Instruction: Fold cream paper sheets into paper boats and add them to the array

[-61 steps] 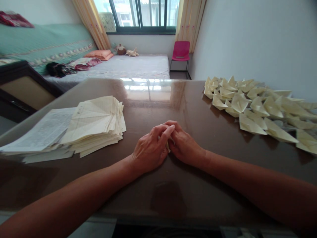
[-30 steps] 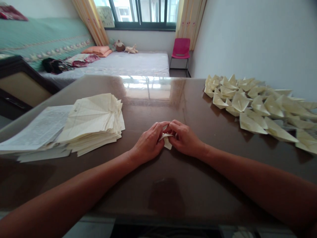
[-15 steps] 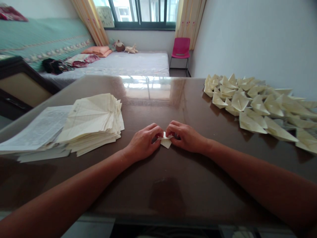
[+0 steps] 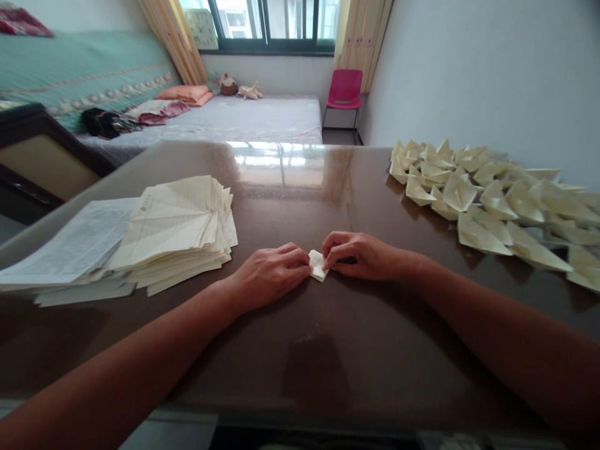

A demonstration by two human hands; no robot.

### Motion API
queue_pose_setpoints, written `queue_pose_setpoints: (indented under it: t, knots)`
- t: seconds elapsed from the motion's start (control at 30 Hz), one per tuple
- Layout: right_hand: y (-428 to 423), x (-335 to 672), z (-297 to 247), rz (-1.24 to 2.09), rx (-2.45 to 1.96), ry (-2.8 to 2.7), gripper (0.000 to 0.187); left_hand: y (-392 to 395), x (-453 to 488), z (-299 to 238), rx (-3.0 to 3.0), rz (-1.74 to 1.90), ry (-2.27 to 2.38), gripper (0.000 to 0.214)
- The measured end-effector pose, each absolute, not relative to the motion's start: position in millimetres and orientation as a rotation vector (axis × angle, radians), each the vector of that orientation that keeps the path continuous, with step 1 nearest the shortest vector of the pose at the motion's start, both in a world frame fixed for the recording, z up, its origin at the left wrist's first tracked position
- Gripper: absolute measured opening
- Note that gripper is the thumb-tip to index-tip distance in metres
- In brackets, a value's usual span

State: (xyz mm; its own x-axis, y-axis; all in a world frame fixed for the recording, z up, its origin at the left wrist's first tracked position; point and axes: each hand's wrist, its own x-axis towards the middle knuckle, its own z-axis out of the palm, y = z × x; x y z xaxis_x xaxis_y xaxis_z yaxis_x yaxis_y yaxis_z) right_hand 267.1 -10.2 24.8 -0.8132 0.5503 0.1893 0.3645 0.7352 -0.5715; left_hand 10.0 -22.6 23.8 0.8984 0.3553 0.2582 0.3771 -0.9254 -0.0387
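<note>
While a glossy brown table (image 4: 262,350) spreads beneath the left hand (image 4: 274,275) and right hand (image 4: 354,256), a bed (image 4: 267,115) lies beyond its far edge, ahead of them. Paper boats (image 4: 459,192) crowd together ahead and to the right of the right hand, well apart from it. Left of the left hand: stack of paper (image 4: 173,219), creased cream sheets uppermost, printed sheet (image 4: 79,240) showing at its far side. Left hand low, fingers together, slightly bent, tips on the left edge of a small folded paper (image 4: 317,262); gripping or merely pressing, cannot tell. Right hand curled, thumb and finger closed on the opposite edge. Folded paper sits between the two sets of fingertips.
</note>
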Motion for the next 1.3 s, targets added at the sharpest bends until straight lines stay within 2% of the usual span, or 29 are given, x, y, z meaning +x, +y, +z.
queue_pose_setpoints:
  t: [0.27, 0.43, 0.67, 0.87, 1.1, 1.3]
  knots:
    - [-12, 265, 30, 0.723, -0.645, -2.614, 0.022, -30, 11, 24, -2.839, -0.270, -0.592, 0.019]
    - [-14, 265, 33, 0.663, -0.643, -2.672, 0.035, -37, 15, 30, -2.820, -0.174, -0.602, 0.026]
    - [-16, 260, 20, 0.464, -0.715, -2.632, 0.047, -38, 16, 30, -2.868, -0.206, -0.621, 0.019]
    - [-27, 254, 28, 0.155, -0.775, -2.826, 0.038, -36, 18, 21, -2.824, -0.351, -0.631, 0.019]
    - [-25, 257, 28, 0.159, -0.744, -2.809, 0.044, -34, 21, 22, -2.758, -0.438, -0.496, 0.024]
    - [-23, 258, 23, 0.139, -0.760, -2.786, 0.046, -35, 24, 21, -2.710, -0.442, -0.475, 0.020]
